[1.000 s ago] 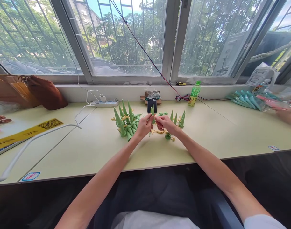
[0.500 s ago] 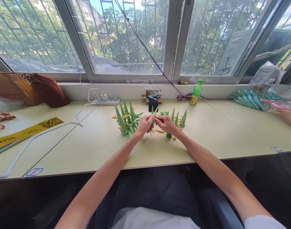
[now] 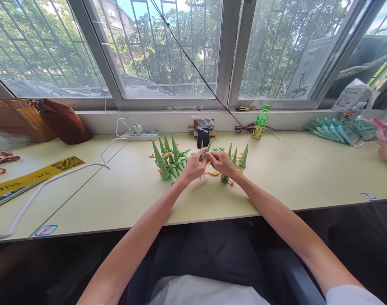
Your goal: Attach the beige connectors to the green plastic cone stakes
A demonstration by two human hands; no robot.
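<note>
Two bare hands, the left hand (image 3: 195, 166) and the right hand (image 3: 223, 164), meet over the pale yellow-green table (image 3: 117, 195), one slim green pointed cone (image 3: 208, 146) between them. Left fingers clamped on the cone, its tip up and leaning right, presumably to steady it and leave the lower end free for the right hand. Right fingers curled in close by that lower end, tips hidden; can't tell whether they clamp on anything. A second green tip shows just behind, support unclear. Both forearms reach forward and converge, wrists low, right forearm near or on the table edge, likely for steadiness; backs of both hands face up. Big cluster of green cones with small yellow fittings (image 3: 170, 161) sits just left of the left hand, some upright, some lying; smaller group of upright green cones (image 3: 234, 157) right of the right hand. Split looks like sorting within easy reach, a guess. Curved yellow plastic pieces (image 3: 212, 173) lie between the hands, handy to both. Round green open-ended part (image 3: 224, 180) lies nearer the edge, below the right hand. Black phone-like slab (image 3: 203, 138) stands propped behind, probably for viewing from the seat.
</note>
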